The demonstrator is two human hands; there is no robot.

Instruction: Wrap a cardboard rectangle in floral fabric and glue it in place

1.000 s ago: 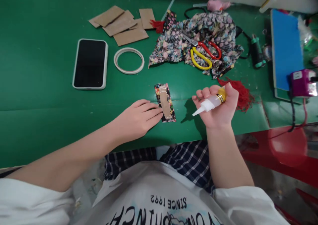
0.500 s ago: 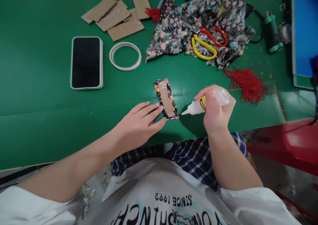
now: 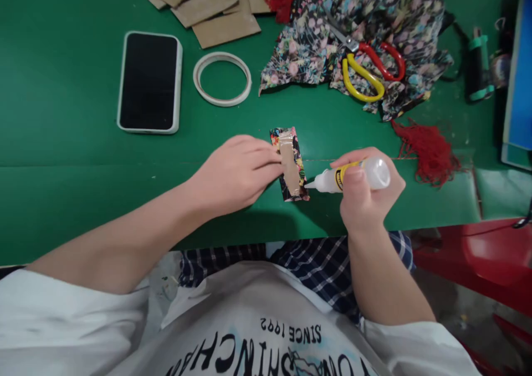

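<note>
A small cardboard strip (image 3: 289,163) edged with folded floral fabric lies on the green table, with shiny, clear-looking patches at both ends. My left hand (image 3: 245,171) is at its left edge, fingers drawn together and fingertips on the strip; the thumb is hard to make out. In my right hand (image 3: 366,190) is a white glue bottle (image 3: 328,181) with a yellow label, held tilted sideways. Its nozzle tip is at the strip's lower right fabric edge; whether it touches I cannot tell.
A phone-like device (image 3: 150,82) and a tape roll (image 3: 222,80) lie left of centre. Cardboard pieces (image 3: 224,30) are behind them. Scissors (image 3: 363,68) rest on crumpled floral fabric (image 3: 299,55). A red tassel (image 3: 428,152) and a green-black tool (image 3: 480,68) lie to the right.
My left hand has moved up along the strip, its spread fingers now drawn together. The glue nozzle has come onto the strip's lower right edge. The whole view has shifted slightly.
</note>
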